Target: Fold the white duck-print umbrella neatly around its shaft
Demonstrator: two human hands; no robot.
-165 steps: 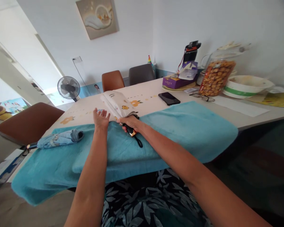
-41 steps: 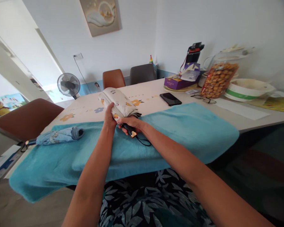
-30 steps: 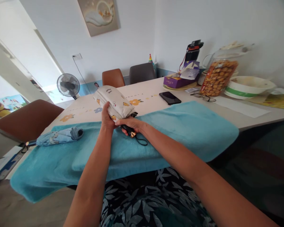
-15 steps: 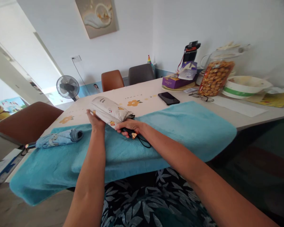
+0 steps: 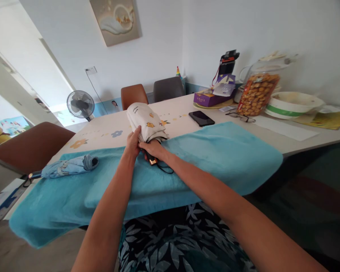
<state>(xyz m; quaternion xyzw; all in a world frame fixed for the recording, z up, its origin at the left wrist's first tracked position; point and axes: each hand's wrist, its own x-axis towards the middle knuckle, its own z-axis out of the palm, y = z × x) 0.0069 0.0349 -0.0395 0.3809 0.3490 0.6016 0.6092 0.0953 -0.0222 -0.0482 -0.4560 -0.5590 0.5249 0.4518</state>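
Soft light enters from the left, washing the upper left pale; shadow darkens the space beneath the counter (image 5: 184, 126). The umbrella (image 5: 146, 119) looks fairly clear, while the edges stretch and soften.

The one head-worn camera looks forward and down over leaf-print clothing (image 5: 172, 241), close above the left hand (image 5: 133, 142), right hand (image 5: 154, 149) and counter (image 5: 183, 126), reaching the back wall (image 5: 161, 37).

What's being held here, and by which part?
A folded white umbrella: the right hand grips its black handle, the left hand holds the canopy near the handle.
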